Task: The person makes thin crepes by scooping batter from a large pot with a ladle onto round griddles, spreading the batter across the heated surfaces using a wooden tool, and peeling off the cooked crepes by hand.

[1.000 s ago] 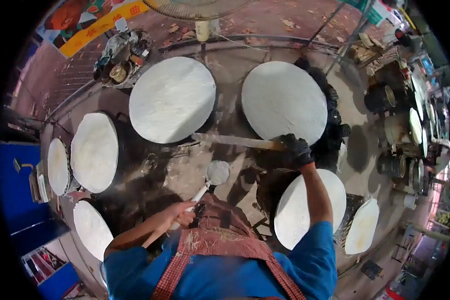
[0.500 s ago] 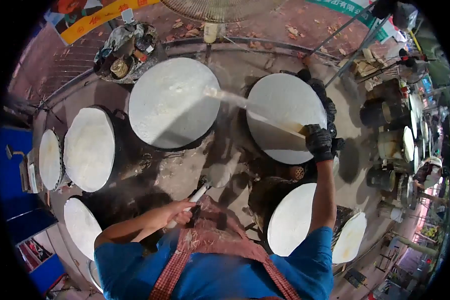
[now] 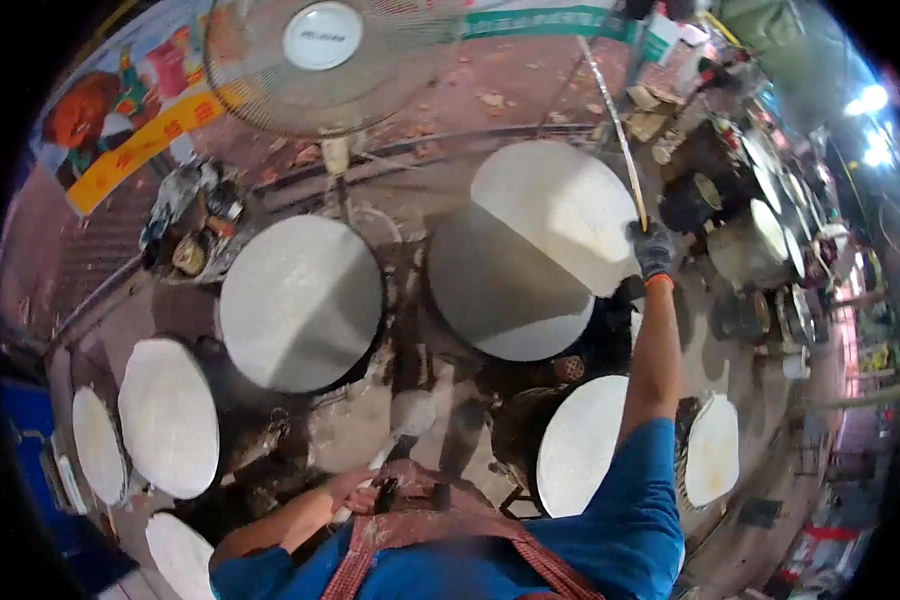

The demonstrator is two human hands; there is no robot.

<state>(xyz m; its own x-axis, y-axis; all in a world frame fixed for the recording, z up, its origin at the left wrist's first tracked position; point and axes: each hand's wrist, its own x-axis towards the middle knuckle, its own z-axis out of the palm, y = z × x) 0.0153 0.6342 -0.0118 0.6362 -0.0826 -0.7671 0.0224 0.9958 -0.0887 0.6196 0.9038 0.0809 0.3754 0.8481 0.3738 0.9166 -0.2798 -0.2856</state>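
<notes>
My right hand (image 3: 653,250), in a dark glove, is closed around the lower end of a long thin stick (image 3: 615,120). The stick points up and away beside a round griddle (image 3: 505,290). A thin white sheet of batter (image 3: 570,205) covers the griddle's far right part and appears partly raised; its straight edge crosses diagonally, with a grey surface below. My bare left hand (image 3: 345,492) is low by the apron, partly hidden, closed on a pale-handled tool (image 3: 380,455). A round grey head (image 3: 413,412) shows just beyond that handle.
Another round griddle with a white sheet (image 3: 300,300) is at centre left. More white discs stand at left (image 3: 168,418) and right (image 3: 582,445). A fan (image 3: 330,60) is ahead, beside a cluttered bundle (image 3: 195,220). Several drums (image 3: 745,245) line the far right.
My right hand has moved up, and the stick has swung from across the griddle to pointing away. The white sheet has shifted up. My left hand is lower; the view has tilted.
</notes>
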